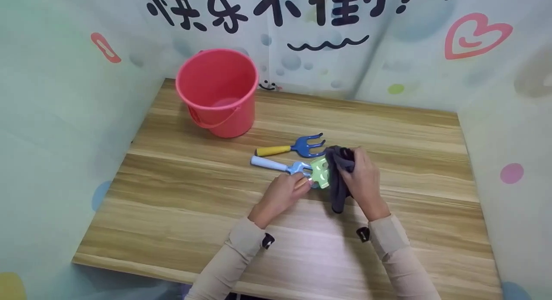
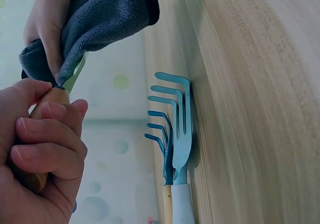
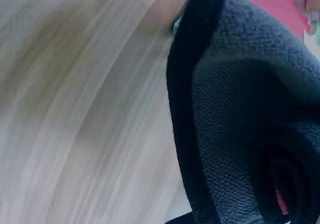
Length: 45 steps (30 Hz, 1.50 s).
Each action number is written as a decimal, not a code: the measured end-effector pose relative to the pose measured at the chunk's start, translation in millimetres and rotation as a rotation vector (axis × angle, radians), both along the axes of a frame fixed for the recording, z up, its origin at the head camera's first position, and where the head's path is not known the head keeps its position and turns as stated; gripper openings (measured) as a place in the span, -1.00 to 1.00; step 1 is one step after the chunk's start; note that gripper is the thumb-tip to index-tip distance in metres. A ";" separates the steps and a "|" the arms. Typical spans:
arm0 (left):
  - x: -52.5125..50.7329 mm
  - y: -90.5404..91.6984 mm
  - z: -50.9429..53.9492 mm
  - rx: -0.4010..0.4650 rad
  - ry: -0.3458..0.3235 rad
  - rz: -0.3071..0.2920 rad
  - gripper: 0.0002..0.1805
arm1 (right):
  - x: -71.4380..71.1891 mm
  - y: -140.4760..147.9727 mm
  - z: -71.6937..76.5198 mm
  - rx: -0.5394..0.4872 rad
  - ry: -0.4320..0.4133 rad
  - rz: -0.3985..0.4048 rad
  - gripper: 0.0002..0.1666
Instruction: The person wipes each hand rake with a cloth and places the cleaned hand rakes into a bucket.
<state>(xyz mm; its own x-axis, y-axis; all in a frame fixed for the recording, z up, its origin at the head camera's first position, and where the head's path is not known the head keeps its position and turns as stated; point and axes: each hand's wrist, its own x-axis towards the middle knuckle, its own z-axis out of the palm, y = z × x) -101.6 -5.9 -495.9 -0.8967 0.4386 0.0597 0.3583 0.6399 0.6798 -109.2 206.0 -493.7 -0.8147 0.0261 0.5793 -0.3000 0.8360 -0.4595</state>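
My left hand (image 1: 282, 193) grips the wooden handle (image 2: 36, 176) of a small garden tool with a light green metal head (image 1: 320, 172). In my right hand (image 1: 364, 179) is a dark grey cloth (image 1: 338, 179), bunched up and pressed against the green head, part of which it covers. Behind the hands lies a blue garden fork (image 1: 307, 146) with a yellow handle. Beside it is a light blue garden fork (image 2: 182, 144) with a pale handle, partly hidden by the green head in the head view. The cloth (image 3: 235, 139) fills much of the right wrist view.
A pink bucket (image 1: 254, 89) with its handle hanging down stands at the back left of the wooden table (image 1: 172, 205). Printed curtains (image 1: 409, 67) close off the back and both sides.
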 end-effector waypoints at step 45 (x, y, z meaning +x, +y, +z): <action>-74.6 -118.3 119.9 0.195 -0.029 0.359 -0.59 | -0.5 71.0 -96.0 -2.335 -0.752 0.777 -0.65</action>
<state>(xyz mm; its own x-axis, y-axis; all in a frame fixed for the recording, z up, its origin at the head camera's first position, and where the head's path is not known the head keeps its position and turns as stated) -176.2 -124.1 -376.0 -0.9933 0.0800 0.0832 0.1143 0.5792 0.8072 -109.7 277.0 -589.8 -0.9246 -0.3600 -0.1247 0.3749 -0.9180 -0.1296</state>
